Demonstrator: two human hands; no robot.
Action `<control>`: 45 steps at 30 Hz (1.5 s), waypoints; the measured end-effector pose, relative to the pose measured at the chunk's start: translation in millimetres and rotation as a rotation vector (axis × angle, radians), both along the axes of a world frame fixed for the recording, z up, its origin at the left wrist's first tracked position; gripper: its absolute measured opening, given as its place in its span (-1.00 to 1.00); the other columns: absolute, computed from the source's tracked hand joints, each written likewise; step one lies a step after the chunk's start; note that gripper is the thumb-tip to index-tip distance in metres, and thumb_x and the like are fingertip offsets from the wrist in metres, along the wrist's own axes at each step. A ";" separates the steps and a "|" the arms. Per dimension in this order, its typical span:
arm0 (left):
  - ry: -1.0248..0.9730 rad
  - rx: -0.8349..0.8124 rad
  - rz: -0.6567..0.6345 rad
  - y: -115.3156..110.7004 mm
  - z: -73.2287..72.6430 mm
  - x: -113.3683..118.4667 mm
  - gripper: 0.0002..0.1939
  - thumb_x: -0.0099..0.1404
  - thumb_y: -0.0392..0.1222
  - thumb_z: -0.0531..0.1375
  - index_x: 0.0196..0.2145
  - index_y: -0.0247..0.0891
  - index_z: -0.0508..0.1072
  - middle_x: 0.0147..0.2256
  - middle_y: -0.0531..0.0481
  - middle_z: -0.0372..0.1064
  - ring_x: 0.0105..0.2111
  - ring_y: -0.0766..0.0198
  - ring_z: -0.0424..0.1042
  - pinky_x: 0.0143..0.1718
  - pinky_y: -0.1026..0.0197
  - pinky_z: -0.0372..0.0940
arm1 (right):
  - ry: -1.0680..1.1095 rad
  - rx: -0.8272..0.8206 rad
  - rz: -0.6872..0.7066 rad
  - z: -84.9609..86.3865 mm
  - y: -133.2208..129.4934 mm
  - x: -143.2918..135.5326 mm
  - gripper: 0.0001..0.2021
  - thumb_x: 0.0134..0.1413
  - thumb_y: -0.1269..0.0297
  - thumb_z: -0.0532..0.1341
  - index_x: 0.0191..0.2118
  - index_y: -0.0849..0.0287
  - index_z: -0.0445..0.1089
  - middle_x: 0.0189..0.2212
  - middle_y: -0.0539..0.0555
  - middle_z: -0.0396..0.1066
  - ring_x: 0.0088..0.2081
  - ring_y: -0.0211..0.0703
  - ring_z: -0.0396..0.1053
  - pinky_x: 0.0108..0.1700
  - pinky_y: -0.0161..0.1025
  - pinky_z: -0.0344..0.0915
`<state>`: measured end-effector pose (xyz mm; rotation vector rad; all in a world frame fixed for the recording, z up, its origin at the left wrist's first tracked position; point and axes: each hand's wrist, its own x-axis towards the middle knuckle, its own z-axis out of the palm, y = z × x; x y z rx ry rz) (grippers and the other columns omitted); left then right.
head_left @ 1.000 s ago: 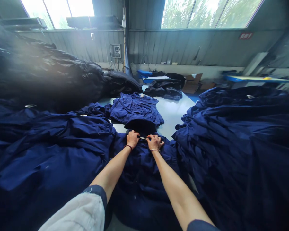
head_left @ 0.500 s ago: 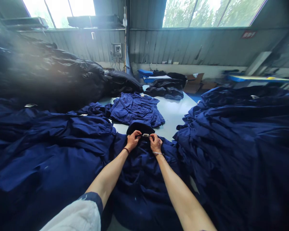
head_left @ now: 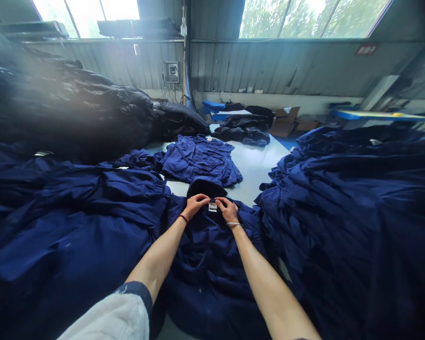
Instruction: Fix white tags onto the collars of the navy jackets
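A dark blue garment (head_left: 212, 264) lies in front of me with its collar (head_left: 206, 188) at the far end. A small white label (head_left: 213, 207) lies flat below the collar, between my hands. My left hand (head_left: 196, 206) pinches the garment's neck edge just left of the label. On the label's right side, my right hand (head_left: 229, 209) pinches the same edge with thumb and forefinger.
Heaped blue garments flank me on the left (head_left: 74, 222) and right (head_left: 343, 203). Beyond the collar, a folded blue garment (head_left: 200, 159) lies on the pale table (head_left: 258, 163). Dark bundles (head_left: 92, 108) rise at the back left.
The label, earlier folded up between my fingertips, now lies flat with its face showing. My fingers have spread a little and moved to the neck edge above it.
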<state>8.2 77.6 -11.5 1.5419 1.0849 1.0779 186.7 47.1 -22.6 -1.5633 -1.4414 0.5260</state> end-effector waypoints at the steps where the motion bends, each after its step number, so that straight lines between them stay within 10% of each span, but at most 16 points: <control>1: -0.010 0.015 -0.003 -0.3 0.4 0.1 -0.74 0.12 -0.03 0.29 -0.30 -0.24 0.59 -0.26 -0.03 0.55 -0.19 0.20 0.46 -0.05 0.22 0.30 | 0.008 0.005 0.000 -0.4 0.2 0.5 -0.65 0.06 -0.14 0.15 -0.27 -0.07 0.57 -0.28 -0.05 0.58 -0.08 -0.02 0.41 0.30 0.11 -0.18; 11: -0.126 0.009 -0.045 -0.1 1.3 0.9 -0.71 0.06 -0.02 0.36 -0.32 -0.28 0.56 -0.27 -0.06 0.53 -0.20 0.21 0.46 -0.02 0.16 0.28 | 0.075 0.025 0.025 -10.1 6.6 6.2 -0.57 0.02 -0.21 0.15 -0.27 -0.02 0.57 -0.33 -0.02 0.58 -0.19 -0.06 0.46 0.08 -0.10 0.23; 26: -0.201 -0.067 -0.060 -2.1 2.8 -0.9 -0.63 0.07 0.06 0.36 -0.29 -0.24 0.44 -0.31 0.02 0.50 -0.29 0.28 0.45 -0.14 0.22 0.32 | 0.096 0.034 0.074 -12.6 5.2 8.0 -0.63 -0.01 -0.14 0.20 -0.22 -0.03 0.56 -0.27 -0.03 0.58 -0.14 -0.08 0.45 0.12 -0.09 0.21; 45: 0.098 0.063 -0.005 -4.1 7.9 -2.5 -0.67 0.20 0.08 0.25 -0.48 -0.24 0.62 0.09 -0.12 0.36 0.11 0.04 0.32 0.23 0.11 0.07 | 0.241 0.086 0.121 -16.3 9.9 10.5 -0.56 0.02 -0.15 0.18 -0.22 0.11 0.55 -0.27 0.06 0.56 -0.18 -0.06 0.45 -0.01 -0.13 0.32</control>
